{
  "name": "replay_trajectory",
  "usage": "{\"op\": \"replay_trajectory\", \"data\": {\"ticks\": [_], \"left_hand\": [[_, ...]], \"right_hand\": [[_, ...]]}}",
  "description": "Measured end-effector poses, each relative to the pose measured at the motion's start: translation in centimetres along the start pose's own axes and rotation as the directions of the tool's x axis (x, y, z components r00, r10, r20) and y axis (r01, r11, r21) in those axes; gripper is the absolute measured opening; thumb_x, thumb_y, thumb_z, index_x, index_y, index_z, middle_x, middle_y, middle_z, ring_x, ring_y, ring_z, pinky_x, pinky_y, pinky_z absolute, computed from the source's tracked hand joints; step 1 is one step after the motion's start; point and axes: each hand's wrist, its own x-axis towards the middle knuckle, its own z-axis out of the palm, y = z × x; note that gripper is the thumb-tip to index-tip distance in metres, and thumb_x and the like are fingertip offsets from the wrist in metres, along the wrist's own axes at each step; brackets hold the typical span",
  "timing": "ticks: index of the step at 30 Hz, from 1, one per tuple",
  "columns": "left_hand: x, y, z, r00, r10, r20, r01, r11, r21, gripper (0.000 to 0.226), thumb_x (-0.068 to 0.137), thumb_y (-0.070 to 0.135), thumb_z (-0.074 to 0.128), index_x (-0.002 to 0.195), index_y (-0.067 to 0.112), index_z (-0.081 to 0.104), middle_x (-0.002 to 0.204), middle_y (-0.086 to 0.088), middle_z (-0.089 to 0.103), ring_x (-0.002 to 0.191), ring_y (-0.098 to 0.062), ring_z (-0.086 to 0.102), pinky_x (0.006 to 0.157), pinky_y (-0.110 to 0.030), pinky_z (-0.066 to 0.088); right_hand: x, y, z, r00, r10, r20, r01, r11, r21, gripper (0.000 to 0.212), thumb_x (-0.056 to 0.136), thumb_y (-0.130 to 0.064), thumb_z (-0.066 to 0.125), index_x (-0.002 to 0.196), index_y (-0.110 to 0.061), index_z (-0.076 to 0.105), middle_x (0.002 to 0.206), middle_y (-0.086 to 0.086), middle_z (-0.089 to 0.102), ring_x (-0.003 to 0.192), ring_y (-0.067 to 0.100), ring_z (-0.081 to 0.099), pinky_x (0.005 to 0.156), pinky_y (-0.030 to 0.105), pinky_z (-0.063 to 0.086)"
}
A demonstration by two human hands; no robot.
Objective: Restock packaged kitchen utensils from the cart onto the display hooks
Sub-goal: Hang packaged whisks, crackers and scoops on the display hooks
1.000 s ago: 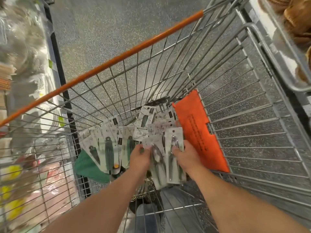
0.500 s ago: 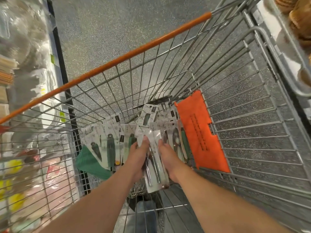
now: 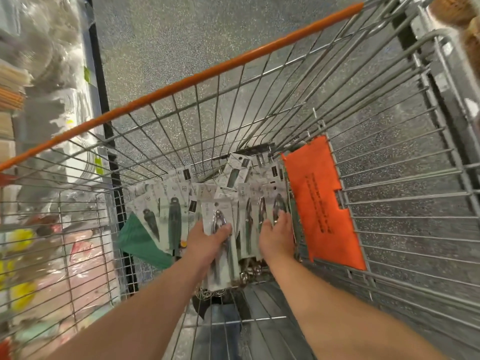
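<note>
Orange runs along the far rim of the wire cart (image 3: 389, 141), a plastic handle bar (image 3: 207, 71) crossing from its left side up to its far right corner. I am looking down into the basket with both arms reaching in. My left hand (image 3: 207, 242) holds one packaged utensil (image 3: 220, 245), a white card carrying a chrome tool: the thumb lies across the front of the card and the fingers (image 3: 198, 226) curl round its left edge. That pack sits near the middle of the basket floor, lifted a little in front of the others and tilted toward me. My right hand (image 3: 276, 237) lies just to the right, fingers fairly straight and close together, their tips resting on the fanned row of packs (image 3: 262, 203); I cannot tell whether the thumb grips anything underneath. The rest of the packaged utensils (image 3: 166, 211) stand in an overlapping fan across the bottom of the cart, from its left wall to an orange plastic flap (image 3: 322, 203) that leans against the right wall. A green piece (image 3: 140, 240) shows beyond the wire at the left corner. Speckled grey floor (image 3: 181, 35) shows through the mesh. Blurred shelves of goods (image 3: 39, 100) stand to the left of the cart.
</note>
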Motion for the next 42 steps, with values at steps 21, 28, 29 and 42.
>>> {"op": "replay_trajectory", "data": {"ticks": [21, 28, 29, 42], "left_hand": [[1.8, -0.1, -1.0, 0.999, 0.037, 0.002, -0.037, 0.995, 0.098, 0.069, 0.097, 0.036, 0.071, 0.155, 0.014, 0.040, 0.153, -0.006, 0.050, 0.141, -0.033, 0.046, 0.117, -0.048, 0.035], [2.2, -0.1, -1.4, 0.998, -0.012, -0.055, 0.020, 0.988, 0.151, 0.063, 0.094, 0.037, 0.074, 0.147, 0.012, 0.050, 0.144, -0.005, 0.058, 0.133, -0.032, 0.053, 0.108, -0.042, 0.041], [2.2, -0.1, -1.4, 0.999, -0.007, -0.050, 0.015, 0.987, 0.162, 0.062, 0.094, 0.037, 0.074, 0.147, 0.013, 0.051, 0.143, -0.006, 0.059, 0.132, -0.032, 0.054, 0.108, -0.043, 0.042], [0.6, 0.6, -4.0, 0.997, 0.003, -0.079, 0.009, 0.987, 0.158, 0.054, 0.095, 0.033, 0.073, 0.142, 0.013, 0.055, 0.134, -0.006, 0.065, 0.125, -0.030, 0.059, 0.102, -0.041, 0.043]], "right_hand": [[0.9, -1.3, -0.9, 0.999, -0.026, 0.040, 0.030, 0.993, -0.115, 0.066, 0.099, -0.035, 0.068, 0.154, -0.014, 0.038, 0.153, 0.013, 0.035, 0.135, 0.032, 0.047, 0.113, 0.035, 0.037], [2.1, -1.8, -0.4, 0.987, 0.081, 0.137, -0.083, 0.997, 0.006, 0.074, 0.080, -0.040, 0.086, 0.140, -0.015, 0.050, 0.133, 0.007, 0.063, 0.122, 0.031, 0.062, 0.106, 0.044, 0.050], [2.3, -1.8, -0.1, 0.987, 0.083, 0.134, -0.086, 0.996, 0.016, 0.076, 0.078, -0.042, 0.088, 0.138, -0.015, 0.052, 0.132, 0.007, 0.064, 0.122, 0.032, 0.062, 0.106, 0.044, 0.050], [0.5, -2.2, 1.7, 0.991, 0.083, 0.104, -0.104, 0.970, 0.218, 0.077, 0.082, -0.030, 0.083, 0.146, -0.017, 0.042, 0.131, 0.004, 0.063, 0.116, 0.031, 0.065, 0.097, 0.043, 0.056]]}}
